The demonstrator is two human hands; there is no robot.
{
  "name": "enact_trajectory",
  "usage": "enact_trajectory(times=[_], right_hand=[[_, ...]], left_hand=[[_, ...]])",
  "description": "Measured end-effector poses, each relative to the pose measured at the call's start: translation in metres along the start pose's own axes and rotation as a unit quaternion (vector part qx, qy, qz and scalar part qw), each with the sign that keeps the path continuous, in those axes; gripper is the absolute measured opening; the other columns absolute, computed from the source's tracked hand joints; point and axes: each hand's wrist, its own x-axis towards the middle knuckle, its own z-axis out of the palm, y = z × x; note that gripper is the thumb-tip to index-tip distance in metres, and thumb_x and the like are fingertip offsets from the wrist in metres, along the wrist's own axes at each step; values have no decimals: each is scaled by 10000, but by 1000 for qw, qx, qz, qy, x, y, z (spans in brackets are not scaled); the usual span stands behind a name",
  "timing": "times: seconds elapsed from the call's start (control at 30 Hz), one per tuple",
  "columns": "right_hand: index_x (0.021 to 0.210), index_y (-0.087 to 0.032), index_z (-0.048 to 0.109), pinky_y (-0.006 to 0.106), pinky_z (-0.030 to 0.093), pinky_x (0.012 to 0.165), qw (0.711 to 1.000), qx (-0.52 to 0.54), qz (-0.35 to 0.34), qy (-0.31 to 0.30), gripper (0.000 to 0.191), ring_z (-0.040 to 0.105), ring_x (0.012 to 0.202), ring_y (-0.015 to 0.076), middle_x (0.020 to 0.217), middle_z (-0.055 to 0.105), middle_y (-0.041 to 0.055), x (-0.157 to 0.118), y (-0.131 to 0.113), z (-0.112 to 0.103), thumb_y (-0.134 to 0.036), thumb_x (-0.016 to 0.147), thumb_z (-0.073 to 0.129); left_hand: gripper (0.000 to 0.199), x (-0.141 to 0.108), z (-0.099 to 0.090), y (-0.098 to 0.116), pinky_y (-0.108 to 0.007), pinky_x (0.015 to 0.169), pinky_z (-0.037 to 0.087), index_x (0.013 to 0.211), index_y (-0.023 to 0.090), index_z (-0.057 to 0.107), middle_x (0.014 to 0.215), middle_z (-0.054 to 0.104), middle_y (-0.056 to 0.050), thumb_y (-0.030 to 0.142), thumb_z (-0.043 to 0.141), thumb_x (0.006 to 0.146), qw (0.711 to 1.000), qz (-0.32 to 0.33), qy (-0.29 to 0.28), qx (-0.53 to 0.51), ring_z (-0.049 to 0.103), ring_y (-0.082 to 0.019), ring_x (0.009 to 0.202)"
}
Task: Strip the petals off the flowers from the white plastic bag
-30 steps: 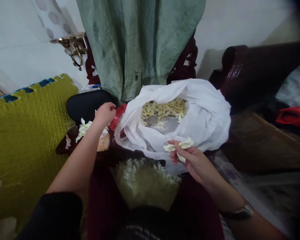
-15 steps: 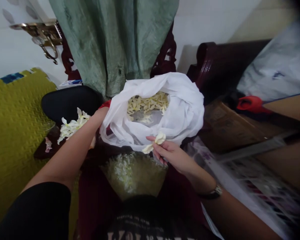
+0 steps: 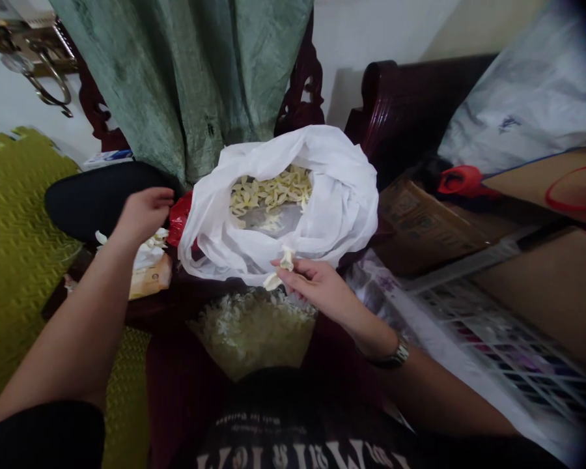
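Note:
My right hand [image 3: 317,286] is closed in a pinch on pale cream flowers [image 3: 287,258], just in front of the near rim of a white plastic bag [image 3: 344,215]. Inside that bag lies a heap of yellowish-white blossoms [image 3: 273,191] near its far side. My left hand [image 3: 146,210] is over the left side, beside a red plastic bag [image 3: 180,218]; its fingers stretch toward the right and nothing shows in them. Below its wrist are white flowers [image 3: 156,240] and a tan-and-white packet [image 3: 150,275]. A clear bag of white blossoms [image 3: 254,329] sits between my legs.
A black rounded seat [image 3: 95,198] and a yellow foam mat [image 3: 17,208] are at left. Behind the bag hangs a green cloth [image 3: 200,85] over carved dark wood. A cardboard box [image 3: 430,218] and a white wire rack [image 3: 508,345] stand at right.
My left hand has drawn back leftward from beside the white bag, exposing the red bag and the packet. My right hand still pinches the flowers. The view has shifted slightly.

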Motion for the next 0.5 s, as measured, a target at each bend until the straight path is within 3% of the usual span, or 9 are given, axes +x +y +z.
enact_trajectory(times=[0.1,0.13,0.17,0.23,0.27,0.37,0.5], right_hand=[[787,-194,680,260,327,522,999,-36,-23,0,404,430,544,115,600,500,-25,1,0,2,-579,893,623],[762,-195,659,260,323,531,998,-53,-28,3,396,428,557,118,600,483,-27,2,-1,4,-562,902,612],[736,-195,635,261,320,541,997,-70,-34,6,389,429,570,120,602,469,-27,2,-2,6,-543,908,603],[719,-194,604,261,316,561,994,-101,-49,10,360,430,596,123,616,460,-27,4,-4,10,-498,912,589],[725,-194,601,261,315,567,992,-112,-56,10,335,430,604,124,621,467,-26,5,-5,12,-473,911,584],[750,-200,607,258,312,557,991,-120,-59,5,248,440,588,128,595,495,-28,9,-6,16,-397,896,568],[730,-211,587,250,307,516,995,-95,-30,11,188,438,508,118,521,498,-46,10,-6,19,-333,870,559]], left_hand=[[170,-34,-14,34,-338,865,528,1015,260,762,992,743,39,243,672,871,984,105,119,-87,639,-129,903],[145,-50,-12,49,-346,862,529,975,287,773,978,738,40,245,687,867,981,143,86,-102,638,-142,917],[115,-66,-5,64,-342,800,538,944,296,779,943,736,21,264,715,854,977,177,11,-114,649,-158,886],[190,-97,18,91,-325,684,539,1011,279,773,979,735,-36,302,773,823,966,185,-101,-147,667,-179,839],[232,-110,32,101,-312,657,534,1037,268,767,969,730,-49,315,792,811,960,183,-129,-167,666,-177,819],[162,-131,66,117,-286,642,528,974,235,752,912,707,-51,297,786,829,951,184,-104,-225,658,-159,784],[45,-133,78,115,-306,730,557,917,225,730,889,707,-50,244,729,876,947,242,-43,-208,676,-166,817]])
